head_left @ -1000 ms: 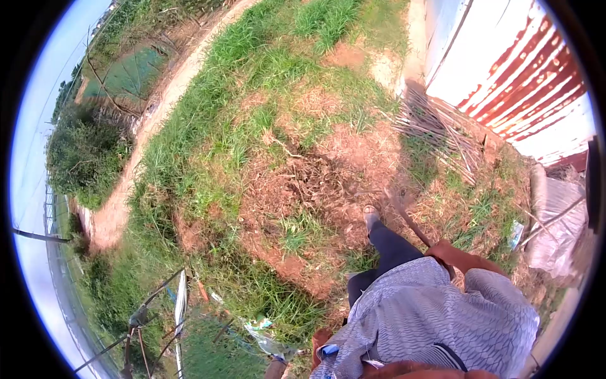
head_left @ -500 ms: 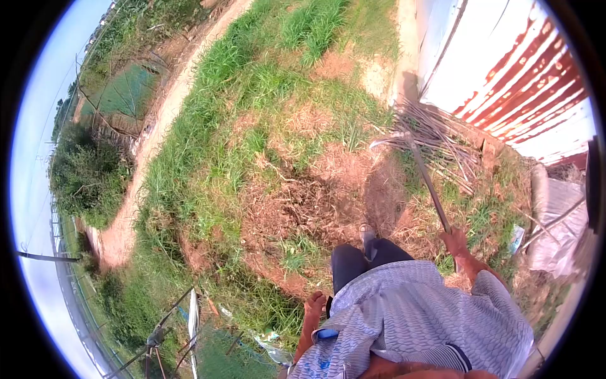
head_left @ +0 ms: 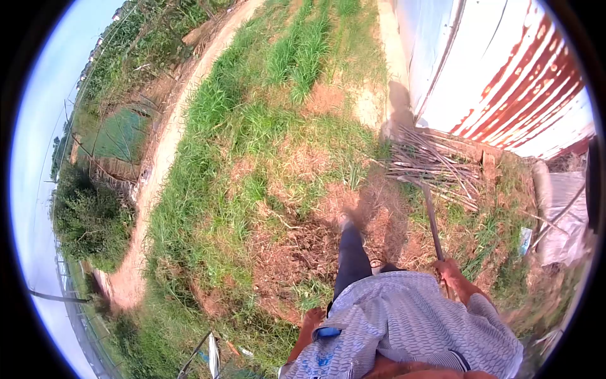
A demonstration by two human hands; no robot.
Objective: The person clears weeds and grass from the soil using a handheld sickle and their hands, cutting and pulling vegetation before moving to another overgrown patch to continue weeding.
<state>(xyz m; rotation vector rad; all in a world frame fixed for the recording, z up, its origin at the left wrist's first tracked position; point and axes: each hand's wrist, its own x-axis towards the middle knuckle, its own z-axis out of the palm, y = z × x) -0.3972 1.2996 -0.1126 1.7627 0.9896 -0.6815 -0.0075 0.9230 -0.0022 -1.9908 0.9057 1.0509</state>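
My right hand (head_left: 449,270) is closed around the wooden handle of a long tool (head_left: 433,222), held out to the right of my body. The handle's far end reaches up to the edge of a stick pile, where a thin head points left. My left hand (head_left: 312,317) hangs by my left hip, beside the patterned grey shirt (head_left: 404,309); its fingers are too small and blurred to read. One dark-trousered leg (head_left: 352,259) is stretched forward over dry, dug-up soil (head_left: 293,252).
Long thin sticks (head_left: 435,161) lie beside a rusty corrugated metal sheet (head_left: 530,82). A pale sack (head_left: 562,215) is at the right. Grass (head_left: 221,107) borders a dirt path (head_left: 165,139) on the left. Poles and netting stand at the lower left.
The tool's head has dropped from over the sticks to a lower position. My left leg has swung forward, and the view has shifted ahead. My left hand remains by my hip.
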